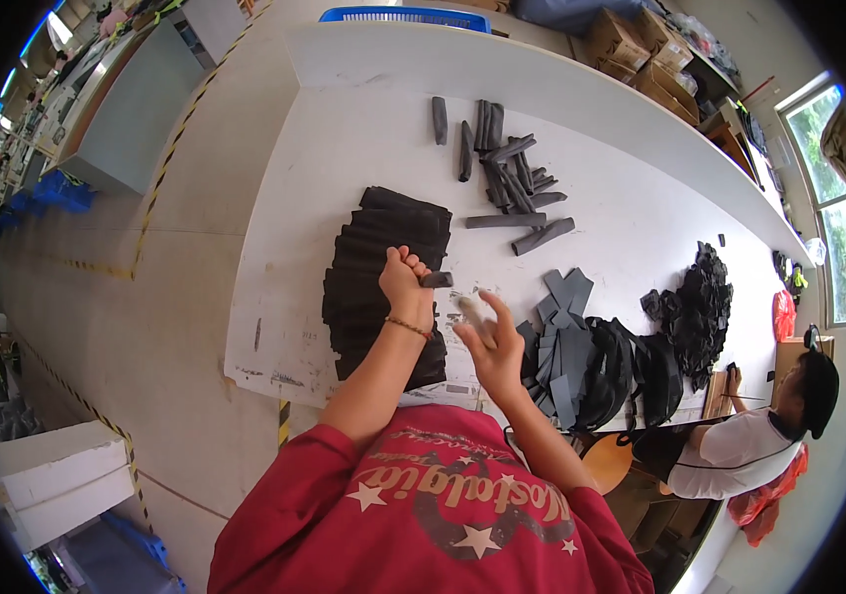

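My left hand is closed in a fist around a dark grey rolled tube-like piece, whose end sticks out to the right. Under that arm lies a stack of black fabric pieces, overlapping in a long row. Just to the right, my right hand is raised over the white table with thumb and a finger apart. A pale, motion-blurred shape shows between its fingers; whether it is a held thing or a covered finger, I cannot make out. Farther off lie several loose dark grey rolled pieces.
Flat grey strips, black curved pieces and a heap of small black parts lie to the right. A co-worker sits at the table's right end. A raised white ledge borders the far side, with a blue basket beyond.
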`<state>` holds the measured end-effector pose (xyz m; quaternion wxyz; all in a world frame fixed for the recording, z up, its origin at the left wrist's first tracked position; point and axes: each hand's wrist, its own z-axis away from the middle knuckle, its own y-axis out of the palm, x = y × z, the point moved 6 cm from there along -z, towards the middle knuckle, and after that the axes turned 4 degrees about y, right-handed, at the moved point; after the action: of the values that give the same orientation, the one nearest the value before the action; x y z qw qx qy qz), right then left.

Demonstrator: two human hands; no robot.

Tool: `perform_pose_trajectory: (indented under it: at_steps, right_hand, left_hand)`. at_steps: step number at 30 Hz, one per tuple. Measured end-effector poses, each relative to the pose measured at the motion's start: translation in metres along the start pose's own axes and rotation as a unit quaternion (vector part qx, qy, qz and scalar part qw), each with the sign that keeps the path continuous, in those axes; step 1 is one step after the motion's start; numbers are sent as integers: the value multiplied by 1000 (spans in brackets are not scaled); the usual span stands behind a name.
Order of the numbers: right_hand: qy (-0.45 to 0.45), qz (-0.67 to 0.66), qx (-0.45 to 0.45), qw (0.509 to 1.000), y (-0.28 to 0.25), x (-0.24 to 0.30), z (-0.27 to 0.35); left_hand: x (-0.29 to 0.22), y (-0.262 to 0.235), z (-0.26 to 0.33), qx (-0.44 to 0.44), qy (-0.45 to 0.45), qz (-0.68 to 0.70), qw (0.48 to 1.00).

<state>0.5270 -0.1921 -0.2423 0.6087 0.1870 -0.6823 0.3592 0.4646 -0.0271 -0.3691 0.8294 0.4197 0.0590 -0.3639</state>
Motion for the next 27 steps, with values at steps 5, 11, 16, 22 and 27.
perform_pose_trajectory:
  at_steps: [5,11,16,22,27]
  right_hand:
    - [70,-169,-3,983,9,-13,-50]
    - [111,-154,5,982,1,-30,-66]
    - [42,-110,-101,988,-14,-17,-108]
    - [53,-303,-236,922,-79,-11,-186]
    - [116,-229,-24,966,-55,-28,-165]
  left_hand:
    - [1,9,29,-2,28,-120,992]
    - [-9,42,48,419,59,-422,802]
    - [44,35,83,414,-126,-392,812]
    - [76,-45,120,451,-210,-460,735]
    - [-5,80,80,340,131,-388,847]
